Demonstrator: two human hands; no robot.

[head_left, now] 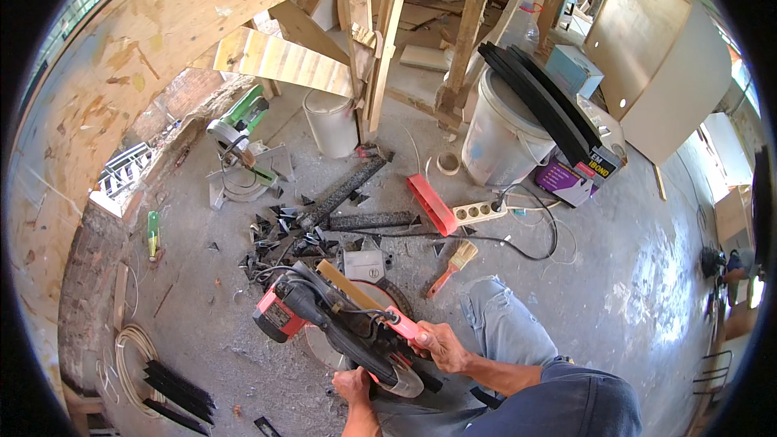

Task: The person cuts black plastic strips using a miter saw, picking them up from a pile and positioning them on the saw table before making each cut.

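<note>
Left hand (354, 386) is down low at the front of the red-and-black mitre saw (340, 328), just below the blade guard, fingers curled flat against the base or whatever's being cut there, can't tell which since the saw head hides it. Right above that hand a thin wooden strip (348, 283) runs diagonally across the saw bed. Further up and left from it sits a second, green mitre saw (239, 150) on the concrete floor (615, 275), with a scatter of small black offcuts (283, 231) between the two machines.

Right hand (441, 346) is wrapped fully closed around the red handle at the saw's right end, thumb on top. Up from that hand there's a paintbrush (455, 263) lying on the floor, then a red bar (431, 204) and a white power strip (479, 211), and beyond those a big white bucket (502, 133) with black strips leaning out of it.

My take on doing this well: keep that left hand well clear of the blade line, press the piece tight to the fence, and bring the handle down smooth, not jerky
</note>
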